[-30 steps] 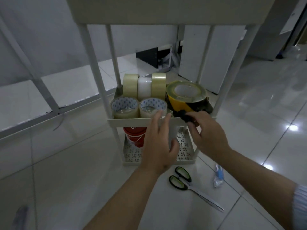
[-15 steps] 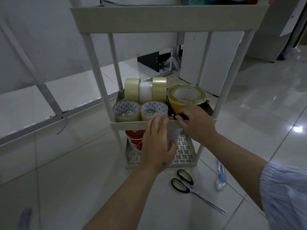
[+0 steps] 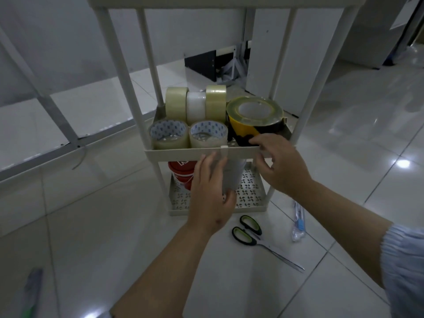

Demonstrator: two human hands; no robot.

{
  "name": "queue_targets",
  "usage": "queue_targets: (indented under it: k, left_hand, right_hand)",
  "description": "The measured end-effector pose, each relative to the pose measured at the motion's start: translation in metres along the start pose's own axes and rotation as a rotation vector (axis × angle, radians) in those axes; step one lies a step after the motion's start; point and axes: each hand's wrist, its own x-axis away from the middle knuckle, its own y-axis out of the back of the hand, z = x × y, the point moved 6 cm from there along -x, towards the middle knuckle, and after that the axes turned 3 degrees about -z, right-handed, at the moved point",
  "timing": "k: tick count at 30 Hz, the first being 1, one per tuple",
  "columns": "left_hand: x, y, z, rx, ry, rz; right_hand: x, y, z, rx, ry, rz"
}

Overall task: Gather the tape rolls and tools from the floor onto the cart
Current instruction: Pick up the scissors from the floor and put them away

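The cream cart's middle shelf (image 3: pixel 183 154) holds three upright tape rolls (image 3: pixel 196 106) at the back and two clear rolls (image 3: pixel 188 137) lying flat in front. A large yellow-and-black tape roll (image 3: pixel 253 117) sits at the shelf's right. My right hand (image 3: pixel 278 161) is at the front rim; its fingertips touch the roll's lower front and its thumb hangs before the rim. My left hand (image 3: pixel 210 193) hovers just below the rim with fingers straight and holds nothing. Black-and-green scissors (image 3: pixel 249 232) lie on the floor tiles.
A plastic-wrapped blue item (image 3: pixel 298 222) lies on the floor right of the scissors. A blurred grey-green object (image 3: pixel 32 294) lies at the bottom left. On the perforated bottom shelf (image 3: pixel 251 195) stand a red bucket (image 3: pixel 182 174) and a pale container (image 3: pixel 234 173).
My right hand has drawn back from the yellow-and-black roll to the shelf rim. My left hand has sunk slightly below the rim.
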Motion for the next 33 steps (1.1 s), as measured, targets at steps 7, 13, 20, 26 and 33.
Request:
queue_targets:
  k: [7,13,20,26,33]
  left_hand:
    - [0.047,-0.027,0.019,0.045,0.133,0.132]
    - [0.078,-0.064,0.03,0.041,0.227,0.321]
    - [0.085,-0.114,0.047,-0.052,0.232,0.551]
    - [0.085,-0.163,0.055,-0.133,0.191,0.695]
    - [0.09,-0.198,0.064,-0.204,0.118,0.845]
  right_hand:
    - [0.087,-0.03,-0.023,0.013,-0.037,0.183]
    - [0.155,-0.076,-0.055,0.044,-0.185,0.517]
    - [0.202,-0.124,-0.079,0.181,-0.432,0.894]
    - [0.212,-0.137,-0.098,0.19,-0.466,0.925]
    - [0.219,-0.148,-0.101,0.098,-0.37,0.902]
